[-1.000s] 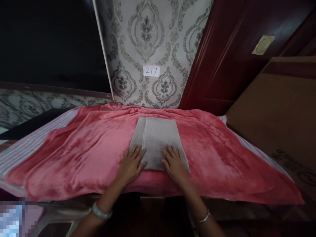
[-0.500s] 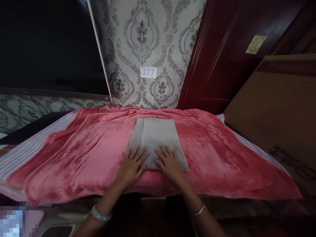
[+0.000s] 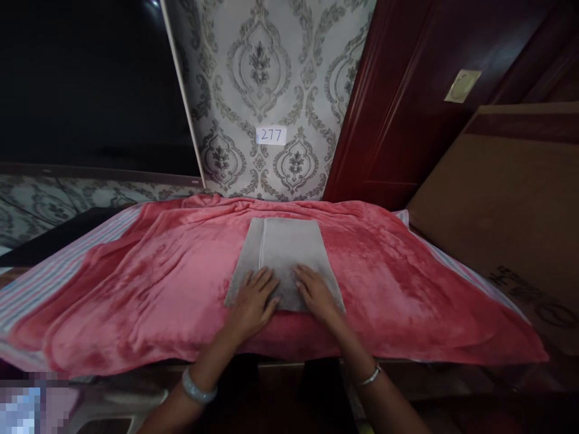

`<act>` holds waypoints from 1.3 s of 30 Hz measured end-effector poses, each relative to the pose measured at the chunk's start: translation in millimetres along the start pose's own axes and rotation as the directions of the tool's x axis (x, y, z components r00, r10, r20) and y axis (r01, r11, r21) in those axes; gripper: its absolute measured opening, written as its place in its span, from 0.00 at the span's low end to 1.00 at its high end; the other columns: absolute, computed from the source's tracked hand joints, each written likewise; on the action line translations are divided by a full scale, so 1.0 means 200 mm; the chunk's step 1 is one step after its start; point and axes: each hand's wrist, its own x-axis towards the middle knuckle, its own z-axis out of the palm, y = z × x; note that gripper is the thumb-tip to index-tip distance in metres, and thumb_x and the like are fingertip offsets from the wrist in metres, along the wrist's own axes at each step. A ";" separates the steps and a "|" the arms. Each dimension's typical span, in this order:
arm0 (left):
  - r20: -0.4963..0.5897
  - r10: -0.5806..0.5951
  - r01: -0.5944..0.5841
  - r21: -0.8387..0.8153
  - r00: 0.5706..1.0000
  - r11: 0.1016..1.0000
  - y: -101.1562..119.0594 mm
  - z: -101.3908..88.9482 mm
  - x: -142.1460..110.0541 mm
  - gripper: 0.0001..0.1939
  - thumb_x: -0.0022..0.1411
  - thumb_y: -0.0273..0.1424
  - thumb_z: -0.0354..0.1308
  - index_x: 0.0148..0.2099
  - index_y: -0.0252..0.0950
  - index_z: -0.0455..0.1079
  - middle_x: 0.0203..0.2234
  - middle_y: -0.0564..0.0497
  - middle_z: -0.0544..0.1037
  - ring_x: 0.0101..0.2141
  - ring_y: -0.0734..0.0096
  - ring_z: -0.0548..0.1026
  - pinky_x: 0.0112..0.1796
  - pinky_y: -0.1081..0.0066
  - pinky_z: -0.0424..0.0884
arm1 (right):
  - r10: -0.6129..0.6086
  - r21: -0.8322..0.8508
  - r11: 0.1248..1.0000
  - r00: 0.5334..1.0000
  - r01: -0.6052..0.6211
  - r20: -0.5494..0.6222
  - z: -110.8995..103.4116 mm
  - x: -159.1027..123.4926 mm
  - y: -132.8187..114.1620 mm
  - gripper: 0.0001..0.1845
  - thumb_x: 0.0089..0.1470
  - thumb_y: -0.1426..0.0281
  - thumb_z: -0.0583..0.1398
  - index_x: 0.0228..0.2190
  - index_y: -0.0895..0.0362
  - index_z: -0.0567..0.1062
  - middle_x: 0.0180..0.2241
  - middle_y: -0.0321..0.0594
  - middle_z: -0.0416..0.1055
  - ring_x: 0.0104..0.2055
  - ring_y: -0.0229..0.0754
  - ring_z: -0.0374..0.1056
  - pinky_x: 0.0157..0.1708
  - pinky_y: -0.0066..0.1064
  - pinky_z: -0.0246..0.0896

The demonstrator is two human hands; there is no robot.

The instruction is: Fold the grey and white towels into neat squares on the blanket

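Observation:
A grey folded cloth (image 3: 292, 241) lies flat on a pink plush blanket (image 3: 181, 283). A lengthwise fold edge runs down its left part. My left hand (image 3: 253, 301) rests palm down on the cloth's near left corner, fingers stretched forward. On the near right part lies my right hand (image 3: 316, 294), turned a little inward, with its fingers extended and thumb toward the middle. Neither hand grips the cloth; both press or rest on its surface.
A striped sheet (image 3: 76, 259) shows from under the blanket at the left. Behind it stands a dark television screen (image 3: 90, 84). A large cardboard box (image 3: 506, 223) leans at the right, beside a dark red door (image 3: 407, 108). A "277" label (image 3: 271, 135) is on the patterned wall.
My left hand has shifted slightly right on the cloth, uncovering its near left corner. My right hand has moved a little to the right and turned inward. The cloth lies in the same place.

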 end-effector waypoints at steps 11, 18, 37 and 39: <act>0.041 0.094 -0.096 0.057 0.995 0.994 0.10 0.13 0.00 0.32 0.66 0.36 0.55 0.71 0.45 0.55 0.69 0.45 0.60 0.68 0.49 0.54 0.64 0.41 0.53 | 0.005 -0.254 0.967 0.990 0.031 0.142 -0.02 0.10 0.04 0.29 0.69 0.62 0.49 0.69 0.49 0.56 0.72 0.40 0.44 0.73 0.53 0.40 0.68 0.55 0.39; 0.029 0.084 -0.085 0.031 0.996 0.996 0.10 0.13 0.01 0.31 0.66 0.35 0.56 0.70 0.44 0.59 0.68 0.45 0.62 0.68 0.49 0.55 0.64 0.40 0.53 | 0.020 -0.266 0.964 0.990 0.018 0.139 -0.02 0.10 0.03 0.29 0.69 0.61 0.49 0.69 0.48 0.55 0.72 0.40 0.44 0.73 0.53 0.40 0.68 0.54 0.39; 0.274 0.124 -0.075 -0.183 0.954 0.980 -0.09 0.06 0.49 0.26 0.72 0.37 0.45 0.68 0.38 0.62 0.68 0.41 0.61 0.68 0.58 0.57 0.66 0.49 0.54 | -0.128 -0.176 0.976 0.991 0.132 0.031 0.07 -0.04 -0.08 0.25 0.68 0.63 0.53 0.63 0.57 0.67 0.68 0.49 0.57 0.72 0.50 0.44 0.69 0.54 0.38; 0.350 0.129 -0.086 -0.136 0.928 0.987 -0.11 0.08 0.57 0.26 0.72 0.39 0.43 0.69 0.40 0.60 0.70 0.42 0.57 0.70 0.57 0.52 0.67 0.45 0.48 | -0.125 -0.168 0.977 0.992 0.129 0.034 0.06 -0.03 -0.08 0.26 0.68 0.62 0.52 0.64 0.55 0.66 0.67 0.48 0.58 0.72 0.50 0.46 0.69 0.54 0.39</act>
